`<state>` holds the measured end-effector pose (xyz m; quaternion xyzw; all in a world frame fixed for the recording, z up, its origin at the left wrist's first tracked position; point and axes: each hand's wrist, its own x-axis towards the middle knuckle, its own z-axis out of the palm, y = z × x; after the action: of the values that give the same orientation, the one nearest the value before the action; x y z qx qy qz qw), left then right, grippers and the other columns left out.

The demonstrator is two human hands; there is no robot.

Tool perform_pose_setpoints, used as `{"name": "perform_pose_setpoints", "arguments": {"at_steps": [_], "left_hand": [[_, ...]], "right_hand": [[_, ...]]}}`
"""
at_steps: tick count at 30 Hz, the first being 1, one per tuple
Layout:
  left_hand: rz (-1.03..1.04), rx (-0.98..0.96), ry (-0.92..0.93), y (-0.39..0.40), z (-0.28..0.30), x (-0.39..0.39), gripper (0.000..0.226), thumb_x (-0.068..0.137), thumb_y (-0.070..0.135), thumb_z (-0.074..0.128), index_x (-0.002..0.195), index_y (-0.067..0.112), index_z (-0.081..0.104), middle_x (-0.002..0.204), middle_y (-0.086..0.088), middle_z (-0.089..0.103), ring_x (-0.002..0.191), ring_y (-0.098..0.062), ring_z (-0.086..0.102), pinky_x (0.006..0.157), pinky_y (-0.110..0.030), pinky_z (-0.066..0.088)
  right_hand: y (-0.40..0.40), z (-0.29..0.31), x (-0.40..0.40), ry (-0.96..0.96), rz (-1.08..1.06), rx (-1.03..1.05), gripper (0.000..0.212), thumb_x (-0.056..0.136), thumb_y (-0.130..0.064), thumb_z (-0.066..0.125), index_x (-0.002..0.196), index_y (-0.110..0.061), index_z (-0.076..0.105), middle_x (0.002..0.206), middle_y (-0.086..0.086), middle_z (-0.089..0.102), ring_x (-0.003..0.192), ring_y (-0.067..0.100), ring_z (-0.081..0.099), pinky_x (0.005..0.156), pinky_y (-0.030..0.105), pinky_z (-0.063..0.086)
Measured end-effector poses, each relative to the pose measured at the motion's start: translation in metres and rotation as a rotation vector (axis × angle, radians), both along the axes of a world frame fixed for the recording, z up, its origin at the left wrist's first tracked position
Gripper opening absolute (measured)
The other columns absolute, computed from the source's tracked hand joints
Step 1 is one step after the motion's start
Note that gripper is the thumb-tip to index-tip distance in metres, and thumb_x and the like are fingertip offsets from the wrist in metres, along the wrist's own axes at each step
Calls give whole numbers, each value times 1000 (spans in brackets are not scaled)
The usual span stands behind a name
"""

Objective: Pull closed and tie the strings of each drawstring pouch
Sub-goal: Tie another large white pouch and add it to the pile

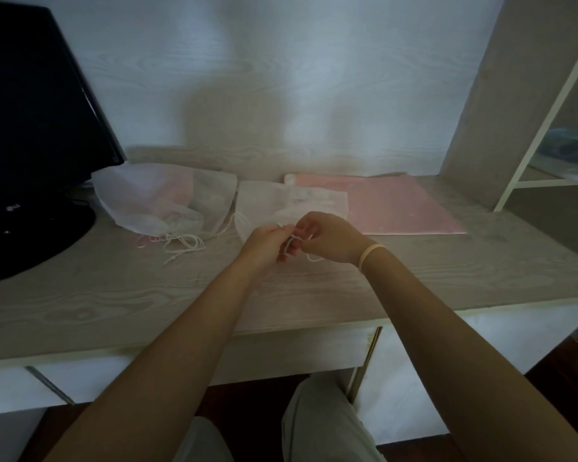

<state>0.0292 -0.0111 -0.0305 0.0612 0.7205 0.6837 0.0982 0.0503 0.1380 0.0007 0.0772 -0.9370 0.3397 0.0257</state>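
Meeting over the middle of the counter (114, 295), the left hand (264, 243) and the right hand (327, 238) both pinch the thin white strings (292, 243) of a white pouch (264, 201). The fingers of each hand are curled round the cord, and a loose end hangs below the right hand, near the pale band (371, 253) on that wrist. The pouch lies flat on the counter just behind the hands, its mouth turned toward the person.

To its left, just beside it, sits a heap of sheer white pouches (154, 198) with something pink showing through, and a tangle of cords (181, 246) spills from the heap onto the wood. To the right of the held pouch lies a flat pink sheet (397, 208); the pouch overlaps its near left corner.

The counter is pale grey wood grain with a white front edge. A black monitor (37, 111) stands at the far left on a round base. Behind everything rises a white wood-grain wall (281, 78). At the right stands a shelf unit (521, 181) with a white frame, holding a blurred bluish object. The person's knees in light trousers show below the counter.
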Motion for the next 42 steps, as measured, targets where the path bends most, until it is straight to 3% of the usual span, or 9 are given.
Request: {"name": "perform_pose_setpoints", "arguments": {"at_steps": [5,12,19,24,28,31,35,38,42], "left_hand": [[-12,20,-8,-1,-1,1,28,100,22,51,94,5,72,80,-8,67,66,-16,59,59,-25,43],[61,-123,51,4,2,11,27,101,25,45,106,18,70,88,-1,74,76,-11,65,64,-24,47],[67,-53,51,-2,1,7,22,100,22,49,103,17,71,93,-5,75,82,-13,70,66,-27,50],[8,24,24,-5,2,5,15,87,13,70,102,17,73,95,-6,76,86,-15,71,71,-27,48],[18,-21,69,-9,1,7,19,82,5,74,93,20,73,94,-6,75,80,-14,68,65,-23,48],[24,-75,137,-8,4,6,18,81,6,76,90,21,71,90,-5,73,74,-12,67,64,-21,48],[21,-170,250,-9,6,5,19,80,6,77,85,23,70,84,-2,73,76,-14,68,67,-22,51],[115,-308,419,-7,3,5,20,78,9,79,77,27,69,80,4,73,77,-13,69,72,-25,54],[278,-408,623,-7,2,4,11,79,8,74,80,19,73,72,15,64,68,-2,61,65,-15,48]], "right_hand": [[-3,-7,2,2,-12,23,33,77,-14,67,109,-15,60,90,3,70,85,19,63,80,32,53],[3,-5,4,-63,-225,-158,20,89,-16,47,98,-6,62,83,6,58,72,21,53,60,30,43],[-2,-5,14,-269,-79,-284,17,87,-17,54,79,-8,67,62,3,45,47,14,34,43,22,27],[-2,-7,15,-307,-37,-340,23,91,-20,51,79,-6,64,60,6,49,47,16,41,46,27,34],[0,-6,10,-102,-160,-99,21,85,-22,57,80,-7,69,75,4,64,71,19,57,67,31,47],[5,2,8,185,-218,-238,15,81,-8,56,86,-6,70,89,6,69,75,21,62,71,34,53],[-5,0,12,16,1,-365,35,78,14,49,105,-6,60,100,8,67,56,17,60,41,13,40],[-8,-18,7,22,-34,-293,22,87,0,58,107,-10,60,93,10,66,54,15,60,43,17,44],[-7,-22,1,78,-121,-314,13,88,-14,66,99,-9,65,73,1,63,51,15,58,46,20,46]]}}
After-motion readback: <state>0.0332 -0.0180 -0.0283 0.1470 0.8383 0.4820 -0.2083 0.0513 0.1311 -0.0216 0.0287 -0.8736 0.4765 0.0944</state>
